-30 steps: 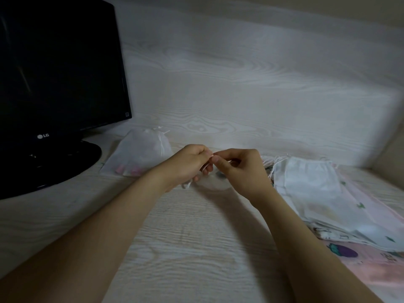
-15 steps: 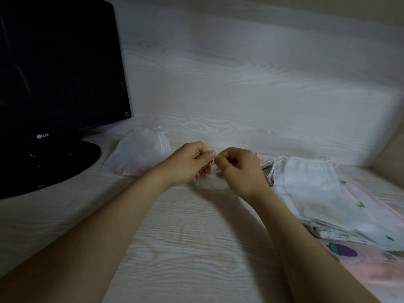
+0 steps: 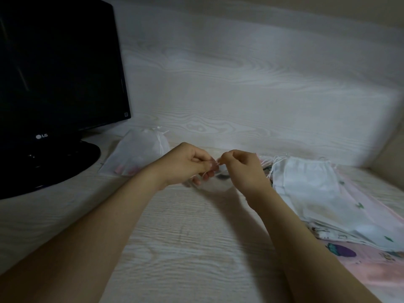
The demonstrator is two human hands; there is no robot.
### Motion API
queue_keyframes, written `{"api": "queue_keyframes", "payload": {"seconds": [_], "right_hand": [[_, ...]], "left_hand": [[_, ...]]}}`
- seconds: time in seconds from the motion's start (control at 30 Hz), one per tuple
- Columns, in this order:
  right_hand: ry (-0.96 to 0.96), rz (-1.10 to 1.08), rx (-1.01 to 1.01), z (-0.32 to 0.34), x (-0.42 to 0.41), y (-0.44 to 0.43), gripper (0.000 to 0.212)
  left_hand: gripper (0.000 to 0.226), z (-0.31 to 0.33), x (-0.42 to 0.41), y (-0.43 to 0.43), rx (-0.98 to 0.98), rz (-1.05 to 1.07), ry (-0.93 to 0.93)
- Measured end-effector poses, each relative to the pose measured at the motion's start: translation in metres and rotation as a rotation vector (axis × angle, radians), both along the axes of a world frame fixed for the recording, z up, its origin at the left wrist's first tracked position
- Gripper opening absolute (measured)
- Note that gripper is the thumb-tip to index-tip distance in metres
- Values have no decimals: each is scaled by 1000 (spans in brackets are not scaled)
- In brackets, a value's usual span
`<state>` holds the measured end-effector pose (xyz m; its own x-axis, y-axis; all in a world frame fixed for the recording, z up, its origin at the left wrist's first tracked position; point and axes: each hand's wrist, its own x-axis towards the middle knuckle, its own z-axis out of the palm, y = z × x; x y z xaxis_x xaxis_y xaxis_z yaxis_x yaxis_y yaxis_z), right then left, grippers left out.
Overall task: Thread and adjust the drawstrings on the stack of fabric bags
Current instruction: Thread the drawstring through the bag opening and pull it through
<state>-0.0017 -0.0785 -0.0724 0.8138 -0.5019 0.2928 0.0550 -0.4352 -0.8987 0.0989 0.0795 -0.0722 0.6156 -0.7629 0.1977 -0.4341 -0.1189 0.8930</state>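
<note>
My left hand and my right hand meet fingertip to fingertip above the middle of the desk, both pinching a thin pale drawstring. Under them lies a small sheer fabric bag, mostly hidden by the hands. A stack of fabric bags lies at the right, white ones on top, pink printed ones below, with loose string ends at its near-left corner. A filled sheer bag rests at the left by the monitor base.
A black monitor on a round stand fills the left side. A pale wood-grain wall panel rises behind the desk. The bag stack reaches the right edge of the view.
Both hands have stayed together over the small bag, shifting slightly up and away. The fingertips have worked closer on the drawstring.
</note>
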Motion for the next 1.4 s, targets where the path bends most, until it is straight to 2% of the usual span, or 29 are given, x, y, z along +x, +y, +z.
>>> {"api": "queue_keyframes", "payload": {"seconds": [0.1,0.13,0.2,0.27,0.4,0.5,0.7,0.83,0.93,1.0,1.07,1.1,1.17,1.27,1.4], "right_hand": [[41,-69,-308,-3,0,-5,17],[86,-69,-405,-5,1,-6,22],[132,-34,-459,-7,2,-6,32],[83,18,-333,-7,2,-5,31],[-133,113,-12,1,-1,-1,26],[-199,130,25,3,-3,2,17],[-194,97,86,1,0,-2,11],[-238,115,203,4,-1,-2,12],[-321,125,270,6,-1,-4,23],[-352,140,312,6,0,-8,47],[-325,120,231,1,1,-13,66],[-297,100,118,0,2,-14,65],[-237,64,-124,-2,3,-12,50],[-174,50,-326,-2,0,-2,27],[-184,119,-609,-4,-2,4,26]], "left_hand": [[14,0,3,-1,-9,65,27],[14,0,4,-1,-10,86,39],[13,0,4,-1,11,108,26],[13,-1,3,-2,31,115,-20],[14,-1,2,-2,54,115,-98],[12,-3,4,-2,104,76,-170],[16,-1,-4,-1,175,1,-258],[14,-3,-4,-3,157,4,-236],[12,-5,1,-4,144,5,-183],[13,-7,6,-5,134,17,-160],[16,-9,9,-5,128,27,-131],[17,-9,9,-5,128,34,-112],[21,-8,10,-4,127,46,-82],[25,-6,9,-4,110,48,-61],[23,-2,8,-3,75,65,12]]}}
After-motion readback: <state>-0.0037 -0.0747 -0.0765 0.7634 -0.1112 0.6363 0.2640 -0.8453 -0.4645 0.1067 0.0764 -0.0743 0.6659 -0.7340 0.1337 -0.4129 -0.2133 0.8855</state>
